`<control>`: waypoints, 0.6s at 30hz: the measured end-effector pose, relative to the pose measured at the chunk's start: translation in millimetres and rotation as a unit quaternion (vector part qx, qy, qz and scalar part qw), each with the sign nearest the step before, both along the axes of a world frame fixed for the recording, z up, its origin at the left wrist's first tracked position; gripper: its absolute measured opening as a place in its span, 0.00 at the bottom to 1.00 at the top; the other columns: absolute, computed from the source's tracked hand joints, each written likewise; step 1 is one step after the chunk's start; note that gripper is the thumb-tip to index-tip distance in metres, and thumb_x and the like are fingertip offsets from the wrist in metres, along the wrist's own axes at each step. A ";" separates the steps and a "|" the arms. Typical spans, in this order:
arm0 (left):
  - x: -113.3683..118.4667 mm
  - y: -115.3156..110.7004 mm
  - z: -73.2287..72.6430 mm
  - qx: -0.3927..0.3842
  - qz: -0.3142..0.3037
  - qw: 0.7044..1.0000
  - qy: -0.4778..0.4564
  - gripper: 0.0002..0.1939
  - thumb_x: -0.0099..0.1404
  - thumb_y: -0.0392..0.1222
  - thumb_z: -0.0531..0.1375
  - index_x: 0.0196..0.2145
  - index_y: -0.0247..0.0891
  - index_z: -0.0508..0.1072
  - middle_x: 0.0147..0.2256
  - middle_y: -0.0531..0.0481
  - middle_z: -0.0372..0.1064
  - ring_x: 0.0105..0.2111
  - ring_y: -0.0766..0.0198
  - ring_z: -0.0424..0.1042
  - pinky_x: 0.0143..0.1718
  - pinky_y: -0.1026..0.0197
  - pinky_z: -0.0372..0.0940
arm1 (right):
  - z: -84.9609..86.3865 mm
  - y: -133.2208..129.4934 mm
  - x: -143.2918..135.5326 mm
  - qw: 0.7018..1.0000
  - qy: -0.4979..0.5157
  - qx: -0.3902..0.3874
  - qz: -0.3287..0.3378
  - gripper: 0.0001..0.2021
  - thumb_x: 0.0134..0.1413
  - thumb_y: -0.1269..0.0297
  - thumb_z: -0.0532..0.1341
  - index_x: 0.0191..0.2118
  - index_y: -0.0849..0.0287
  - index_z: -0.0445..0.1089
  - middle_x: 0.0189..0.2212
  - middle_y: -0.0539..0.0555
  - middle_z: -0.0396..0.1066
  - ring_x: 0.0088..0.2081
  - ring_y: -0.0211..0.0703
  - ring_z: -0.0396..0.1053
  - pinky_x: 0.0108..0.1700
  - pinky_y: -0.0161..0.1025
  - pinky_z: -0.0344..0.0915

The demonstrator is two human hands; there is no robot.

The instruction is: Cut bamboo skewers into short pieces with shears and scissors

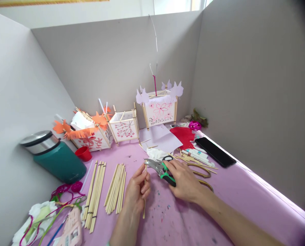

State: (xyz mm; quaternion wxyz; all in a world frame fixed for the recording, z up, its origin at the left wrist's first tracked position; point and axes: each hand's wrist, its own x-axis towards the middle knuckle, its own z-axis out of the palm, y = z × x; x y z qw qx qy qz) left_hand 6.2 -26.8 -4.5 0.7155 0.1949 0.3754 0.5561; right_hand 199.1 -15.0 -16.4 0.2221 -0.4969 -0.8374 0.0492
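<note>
We see the left hand [138, 186] closed around a thin stick [144, 212], thumb and fingers pinching it near the top, the other fingers curled in. Stick runs roughly upright through the grip, lower end poking out below the hand, over the worktop [178, 218]. Right hand [183, 179] is wrapped around the green-and-black handles of the pruning shears [154, 165], palm down, fingers bent over the grips. We have the shears' blades pointing left, at the top end of the stick, just above the left fingertips; we can't tell whether they bite into it.

Near the left hand, we note a loose bunch of sticks [115, 189] and, further left, sticks bound with dark bands [96, 196]. Beside the right hand, we get gold scissor handles [206, 175], partly hidden, with markers [198, 156] and a black phone [215, 152] beyond. Behind, we count three decorated frames, the rightmost frame [160, 111] carrying pale purple cutouts.
</note>
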 end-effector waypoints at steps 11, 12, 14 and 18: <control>4.8 -0.1 2.2 -0.007 0.006 0.997 0.079 0.30 0.52 0.36 0.67 0.53 0.33 0.67 0.21 0.61 0.60 0.13 0.77 0.45 0.12 0.71 0.39 | -3.0 -4.1 -7.0 0.999 -0.030 -0.017 -0.016 0.33 0.50 0.66 0.60 0.63 0.64 0.56 0.51 0.64 0.65 0.52 0.58 0.60 0.52 0.50 0.55; 5.1 -0.6 2.3 -0.009 0.008 0.997 0.082 0.30 0.52 0.36 0.67 0.53 0.33 0.67 0.21 0.61 0.59 0.13 0.77 0.45 0.12 0.71 0.39 | -2.9 -4.6 -7.2 0.999 -0.032 -0.020 -0.017 0.32 0.51 0.66 0.60 0.63 0.64 0.56 0.51 0.63 0.66 0.51 0.58 0.61 0.51 0.50 0.55; 5.7 -2.0 2.4 -0.011 0.016 0.996 0.083 0.32 0.51 0.36 0.67 0.54 0.33 0.66 0.20 0.62 0.58 0.13 0.77 0.45 0.12 0.71 0.40 | -2.2 -5.0 -7.4 0.999 -0.036 -0.024 -0.019 0.31 0.52 0.66 0.60 0.62 0.64 0.57 0.50 0.63 0.66 0.51 0.57 0.61 0.50 0.49 0.55; 7.0 -4.1 1.1 -0.017 0.031 0.995 0.088 0.33 0.51 0.36 0.67 0.55 0.34 0.66 0.20 0.62 0.56 0.13 0.78 0.45 0.13 0.72 0.40 | -0.6 -3.7 -6.9 0.998 -0.043 -0.040 -0.024 0.28 0.50 0.68 0.59 0.59 0.64 0.60 0.48 0.63 0.67 0.50 0.57 0.62 0.49 0.49 0.56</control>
